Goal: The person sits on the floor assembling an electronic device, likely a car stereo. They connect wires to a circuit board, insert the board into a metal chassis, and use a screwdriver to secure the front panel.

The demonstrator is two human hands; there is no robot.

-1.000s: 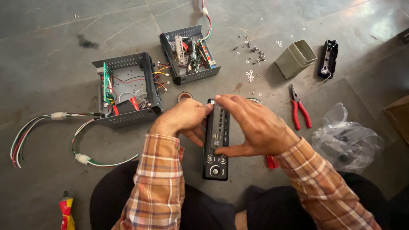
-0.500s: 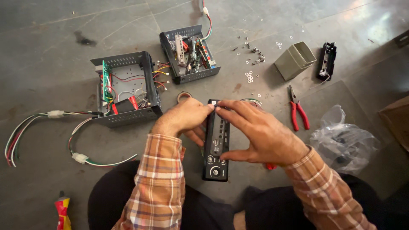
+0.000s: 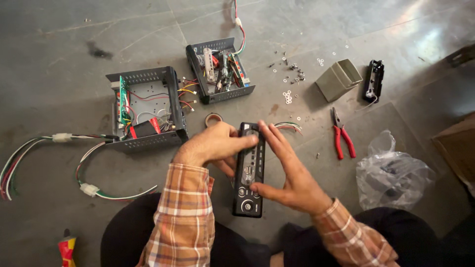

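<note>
At frame centre, black faceplate (image 3: 249, 170) gripped upright between left hand (image 3: 213, 147) and right hand (image 3: 292, 175); upper end covered by fingers. Behind, tape roll (image 3: 213, 119) half hidden. Plastic bag (image 3: 393, 173) contents unclear, lower right.

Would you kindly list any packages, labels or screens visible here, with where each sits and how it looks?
Clear plastic bag: on the floor at right, crumpled, something dark inside.
Cardboard box: right edge, brown, only partly in view.
Small tube: bottom left, red and yellow label.
Black front panel: held between the left hand and right hand, long and narrow, with buttons and a knob; no lit screen can be made out.
</note>
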